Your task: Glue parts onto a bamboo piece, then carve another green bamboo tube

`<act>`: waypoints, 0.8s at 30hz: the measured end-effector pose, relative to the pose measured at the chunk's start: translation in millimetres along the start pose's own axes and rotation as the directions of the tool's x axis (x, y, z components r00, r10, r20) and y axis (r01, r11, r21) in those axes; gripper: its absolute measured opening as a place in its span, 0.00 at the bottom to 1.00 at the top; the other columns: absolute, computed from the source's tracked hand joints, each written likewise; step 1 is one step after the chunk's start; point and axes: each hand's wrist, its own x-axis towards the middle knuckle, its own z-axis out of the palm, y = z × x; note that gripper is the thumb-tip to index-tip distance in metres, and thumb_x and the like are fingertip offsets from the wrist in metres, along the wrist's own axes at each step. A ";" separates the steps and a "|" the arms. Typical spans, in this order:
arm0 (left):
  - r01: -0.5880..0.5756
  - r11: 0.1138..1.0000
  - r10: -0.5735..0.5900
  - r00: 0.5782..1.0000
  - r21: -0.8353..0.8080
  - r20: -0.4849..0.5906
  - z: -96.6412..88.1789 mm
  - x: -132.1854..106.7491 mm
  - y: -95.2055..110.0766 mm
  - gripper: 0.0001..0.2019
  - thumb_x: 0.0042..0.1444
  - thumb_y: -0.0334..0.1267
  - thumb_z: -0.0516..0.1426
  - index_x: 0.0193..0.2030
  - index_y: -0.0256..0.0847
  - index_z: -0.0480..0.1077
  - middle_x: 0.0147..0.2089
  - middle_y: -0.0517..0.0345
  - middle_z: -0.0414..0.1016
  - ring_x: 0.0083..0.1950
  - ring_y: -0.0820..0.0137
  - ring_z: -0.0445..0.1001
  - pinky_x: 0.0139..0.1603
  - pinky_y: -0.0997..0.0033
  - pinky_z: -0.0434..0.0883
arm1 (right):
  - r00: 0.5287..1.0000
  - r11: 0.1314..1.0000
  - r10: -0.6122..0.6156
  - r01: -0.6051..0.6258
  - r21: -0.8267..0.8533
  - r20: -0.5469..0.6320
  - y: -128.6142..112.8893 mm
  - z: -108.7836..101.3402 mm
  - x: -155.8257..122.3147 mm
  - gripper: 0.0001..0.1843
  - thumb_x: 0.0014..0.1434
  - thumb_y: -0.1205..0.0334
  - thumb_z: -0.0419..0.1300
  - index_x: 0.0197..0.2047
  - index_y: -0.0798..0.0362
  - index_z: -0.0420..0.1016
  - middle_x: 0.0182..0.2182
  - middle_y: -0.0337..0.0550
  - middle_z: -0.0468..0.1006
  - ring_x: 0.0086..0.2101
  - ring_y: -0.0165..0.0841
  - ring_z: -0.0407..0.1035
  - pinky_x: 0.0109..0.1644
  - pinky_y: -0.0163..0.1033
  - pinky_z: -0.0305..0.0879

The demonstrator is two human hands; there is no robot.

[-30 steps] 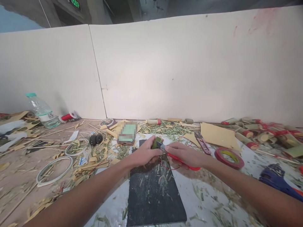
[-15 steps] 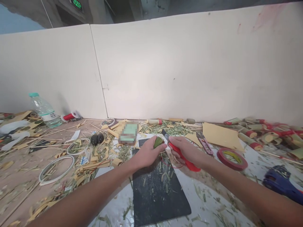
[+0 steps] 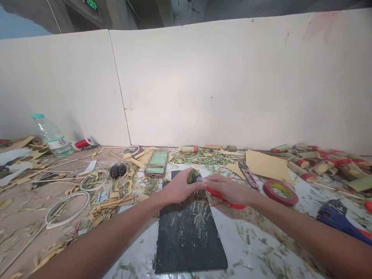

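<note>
My left hand (image 3: 179, 188) is closed around a short green piece that looks like bamboo (image 3: 192, 176), with its end showing past the fingers. In my right hand (image 3: 223, 186) is a knife with a red handle (image 3: 236, 206), its blade end up against the green piece. The two hands meet over the top of a black cutting board (image 3: 190, 240), and the fingers partly hide where blade and piece touch. Thin green shavings lie scattered on the board.
Right of the hands lie a pink box cutter (image 3: 249, 176), red tape (image 3: 280, 192), a blue tool (image 3: 337, 217) and red-banded bamboo pieces (image 3: 322, 166). On the left are a phone (image 3: 156, 162), white rings (image 3: 68, 209) and a plastic bottle (image 3: 52, 137). A pale panel (image 3: 203, 85) stands behind.
My right hand has moved left, bringing the knife from just beside the green piece up against it. The view has shifted slightly.
</note>
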 end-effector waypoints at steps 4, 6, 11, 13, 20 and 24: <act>0.042 0.998 -0.045 0.996 -0.041 -0.079 4.8 3.1 -4.8 0.20 0.56 0.58 0.51 0.32 0.41 0.58 0.23 0.67 0.56 0.22 0.77 0.55 0.23 0.76 0.55 | 0.977 0.992 -0.064 0.084 0.090 -0.205 0.0 1.7 5.2 0.27 0.62 0.39 0.46 0.21 0.51 0.55 0.12 0.29 0.56 0.11 0.24 0.52 0.16 0.31 0.51; 0.052 0.994 -0.057 0.997 -0.100 -0.045 4.8 3.3 -6.0 0.20 0.56 0.58 0.52 0.36 0.41 0.59 0.23 0.68 0.55 0.22 0.78 0.55 0.21 0.77 0.55 | 0.970 0.991 -0.068 0.094 0.100 -0.231 -0.3 -1.7 6.0 0.28 0.62 0.38 0.44 0.20 0.50 0.54 0.11 0.29 0.56 0.11 0.24 0.53 0.15 0.32 0.52; 0.111 0.971 -0.093 0.991 -0.210 0.096 0.2 -0.2 -4.5 0.24 0.51 0.58 0.58 0.44 0.42 0.59 0.25 0.70 0.53 0.21 0.79 0.52 0.19 0.78 0.55 | 0.998 0.997 -0.053 0.051 -0.057 -0.040 -2.9 -11.6 0.5 0.25 0.60 0.42 0.52 0.21 0.52 0.58 0.13 0.31 0.59 0.13 0.24 0.55 0.16 0.31 0.53; 0.115 0.976 -0.091 0.987 -0.185 0.134 -1.9 -2.0 -2.5 0.26 0.50 0.58 0.58 0.47 0.41 0.59 0.25 0.69 0.55 0.21 0.79 0.53 0.20 0.78 0.55 | 1.000 0.990 -0.009 0.012 -0.138 0.020 -3.7 -11.4 -1.7 0.25 0.62 0.45 0.51 0.21 0.53 0.59 0.14 0.32 0.59 0.14 0.23 0.54 0.16 0.30 0.51; -0.032 0.997 0.034 0.999 0.076 -0.031 0.0 -1.3 -0.9 0.18 0.51 0.53 0.58 0.38 0.40 0.64 0.33 0.60 0.66 0.33 0.72 0.61 0.31 0.74 0.60 | 0.998 0.995 0.045 -0.041 -0.095 0.045 -2.4 -4.5 -2.7 0.23 0.62 0.47 0.51 0.21 0.52 0.59 0.13 0.31 0.58 0.12 0.23 0.51 0.13 0.30 0.47; 0.034 0.998 -0.027 0.990 0.045 -0.140 4.9 1.8 -4.4 0.20 0.54 0.58 0.53 0.32 0.41 0.58 0.27 0.64 0.59 0.28 0.74 0.57 0.27 0.75 0.56 | 0.989 0.998 -0.029 0.036 0.045 -0.142 0.7 1.1 2.1 0.28 0.63 0.43 0.48 0.19 0.52 0.58 0.12 0.31 0.58 0.12 0.23 0.52 0.16 0.31 0.52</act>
